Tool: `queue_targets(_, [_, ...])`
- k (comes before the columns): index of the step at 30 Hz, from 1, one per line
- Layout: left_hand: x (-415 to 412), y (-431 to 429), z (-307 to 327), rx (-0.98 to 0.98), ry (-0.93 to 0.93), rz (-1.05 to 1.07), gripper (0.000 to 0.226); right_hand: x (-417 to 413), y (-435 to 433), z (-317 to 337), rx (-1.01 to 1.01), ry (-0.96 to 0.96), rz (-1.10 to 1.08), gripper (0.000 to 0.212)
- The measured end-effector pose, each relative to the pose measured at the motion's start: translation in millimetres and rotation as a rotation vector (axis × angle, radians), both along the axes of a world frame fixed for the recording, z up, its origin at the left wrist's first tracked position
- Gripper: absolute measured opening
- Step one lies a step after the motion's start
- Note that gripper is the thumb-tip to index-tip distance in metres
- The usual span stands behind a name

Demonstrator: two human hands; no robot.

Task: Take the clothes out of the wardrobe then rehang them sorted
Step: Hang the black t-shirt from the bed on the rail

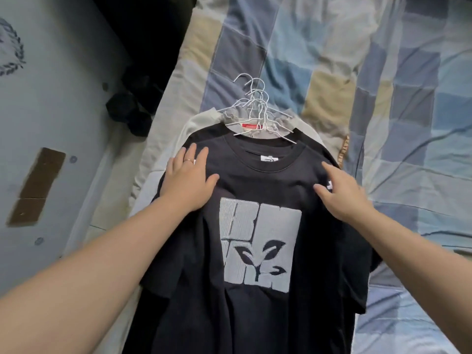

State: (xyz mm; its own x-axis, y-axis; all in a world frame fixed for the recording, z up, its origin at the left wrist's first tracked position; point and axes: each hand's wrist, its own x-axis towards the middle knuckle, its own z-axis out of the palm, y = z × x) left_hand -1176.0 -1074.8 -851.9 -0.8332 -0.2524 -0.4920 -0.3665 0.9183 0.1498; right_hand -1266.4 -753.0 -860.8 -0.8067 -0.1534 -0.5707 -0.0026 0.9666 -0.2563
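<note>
Clothes (pixel 255 226) lay stacked on white hangers (pixel 255 108) on the bed (pixel 383 72) | black printed T-shirt on top | left hand (pixel 190 180) flat on its shoulder, fingers straight | right hand (pixel 347 192) likewise, fingers spread

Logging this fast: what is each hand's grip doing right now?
Left hand: open, flat on the black shirt.
Right hand: open, touching the shirt's other shoulder.
</note>
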Motion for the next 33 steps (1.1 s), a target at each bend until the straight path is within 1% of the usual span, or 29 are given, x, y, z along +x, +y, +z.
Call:
queue_targets(3, [-18.7,-13.2,-23.8,-0.018,0.035,-0.070,0.068,-20.5,-3.0,-32.2,0.051,-0.008,0.030,0.065])
queue_targets(6, [-31.1,-20.3,-31.5,-0.050,0.103,-0.087,0.062,-36.2,-8.1,-45.2,0.113,-0.006,0.047,0.066])
queue_targets(8, [-39.4,-23.8,-33.3,-0.035,0.129,-0.050,0.059,-45.8,-12.3,-49.2,0.114,-0.007,0.030,0.066])
queue_targets(11, [-49.3,-27.1,-34.0,0.058,0.099,0.068,0.058,-58.1,-16.0,-48.0,0.069,0.007,-0.034,0.064])
queue_targets(14, [-53.1,-31.4,-27.6,0.143,0.109,0.153,0.056,-66.4,-17.4,-32.6,-0.020,0.105,-0.092,0.045])
queue_targets(16, [-51.5,-34.4,-16.0,0.200,0.152,0.204,0.048,-64.9,-14.6,-12.2,-0.063,0.148,-0.068,0.031])
queue_targets(18, [-46.5,-37.4,-0.6,0.247,0.193,0.205,0.033,-54.1,-11.0,18.8,-0.101,0.176,-0.060,0.020])
queue_targets(20, [-37.6,-39.2,19.2,0.302,0.204,0.185,0.020,-39.2,-2.6,50.2,-0.156,0.193,-0.066,0.015])
queue_targets(22, [-27.2,-39.0,44.1,0.373,0.202,0.172,0.015,-18.5,7.1,85.5,-0.206,0.189,-0.084,0.012])
queue_targets(24, [-17.3,-34.6,73.1,0.420,0.209,0.151,0.015,4.1,17.5,121.2,-0.254,0.177,-0.116,0.007])
queue_targets(27, [-2.8,-21.2,121.2,0.451,0.216,0.133,0.018,42.4,31.7,173.7,-0.318,0.193,-0.213,0.014])
queue_targets(33, [21.7,17.4,206.3,0.517,0.284,0.097,0.020,125.9,62.4,261.0,-0.386,0.301,-0.417,0.009])
